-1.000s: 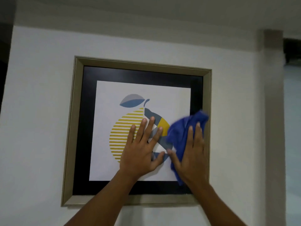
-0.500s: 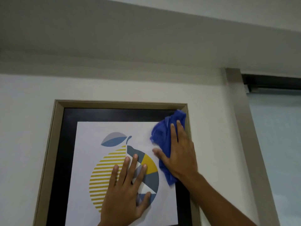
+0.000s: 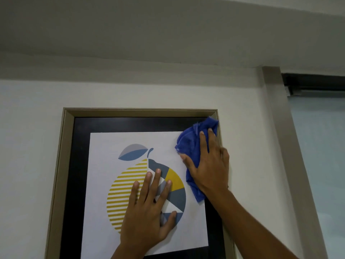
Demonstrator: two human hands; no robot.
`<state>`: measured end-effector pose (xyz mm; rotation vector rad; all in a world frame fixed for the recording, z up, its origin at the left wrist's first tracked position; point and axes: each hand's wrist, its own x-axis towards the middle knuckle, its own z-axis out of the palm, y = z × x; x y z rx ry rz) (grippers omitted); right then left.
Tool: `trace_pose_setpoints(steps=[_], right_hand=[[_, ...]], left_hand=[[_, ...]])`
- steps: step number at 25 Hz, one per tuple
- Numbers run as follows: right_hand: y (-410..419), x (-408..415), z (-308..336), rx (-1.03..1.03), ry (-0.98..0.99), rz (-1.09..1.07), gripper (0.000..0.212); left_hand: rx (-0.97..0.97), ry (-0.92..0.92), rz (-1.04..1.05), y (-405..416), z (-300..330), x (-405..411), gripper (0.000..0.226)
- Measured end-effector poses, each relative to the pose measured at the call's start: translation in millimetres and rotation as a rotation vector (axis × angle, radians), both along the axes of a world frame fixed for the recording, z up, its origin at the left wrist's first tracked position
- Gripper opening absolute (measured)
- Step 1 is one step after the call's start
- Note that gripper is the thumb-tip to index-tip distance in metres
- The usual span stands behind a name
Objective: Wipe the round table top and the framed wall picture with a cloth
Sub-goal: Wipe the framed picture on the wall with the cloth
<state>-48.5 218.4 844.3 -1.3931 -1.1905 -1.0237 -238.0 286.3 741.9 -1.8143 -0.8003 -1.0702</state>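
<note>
The framed wall picture [image 3: 78, 165] hangs on a white wall: beige frame, black mat, white print with a yellow and blue fruit. My left hand [image 3: 147, 214] lies flat on the print's middle, fingers spread, holding nothing. My right hand [image 3: 209, 165] presses a crumpled blue cloth [image 3: 190, 139] against the glass at the picture's upper right corner, the cloth reaching the frame's right edge. The frame's bottom is cut off by the view. The round table is out of view.
A white wall [image 3: 28, 146] surrounds the picture, with the ceiling edge above. A beige vertical jamb [image 3: 280, 128] stands to the right, and beyond it a pale glass pane [image 3: 321, 146] under a dark rail.
My right hand has slid the cloth up from the print's lower right to the frame's upper right corner. My view has tilted upward. The left hand has stayed flat on the print.
</note>
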Motion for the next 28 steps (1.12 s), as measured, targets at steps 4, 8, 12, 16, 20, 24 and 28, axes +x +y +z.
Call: trace_pose_setpoints(steps=[4,8,12,16,20,24,28], right_hand=[[4.4,-5.1,-115.4,-0.109,0.048,0.079,0.096],[-10.8,12.0,-196.3,-0.33,-0.101,-0.017,0.098],[-9.0,20.5,-131.6,-0.258,-0.146,0.039,0.1],[-2.4,14.6,-12.9,-0.139,-0.114,0.035,0.101],[6.4,10.3,25.9,-0.032,-0.114,-0.013,0.092],[10.0,3.9,-50.9,-0.038,-0.043,0.054,0.088],[-7.5,9.4,-162.7,-0.196,-0.095,-0.02,0.081]], left_hand=[[-0.018,-0.011,-0.015,-3.9,-0.8,-0.4,0.081],[-0.014,-0.004,0.006,-5.8,0.9,-0.1,0.08],[0.006,-0.013,-0.022,0.0,-1.4,0.3,0.08],[0.038,-0.021,-0.044,0.3,-3.1,-0.2,0.078],[0.061,-0.029,-0.055,-0.7,-2.2,-1.9,0.076],[0.063,-0.014,-0.058,3.1,-4.4,-1.6,0.08],[0.006,0.04,-0.045,-3.3,-3.5,-4.4,0.087]])
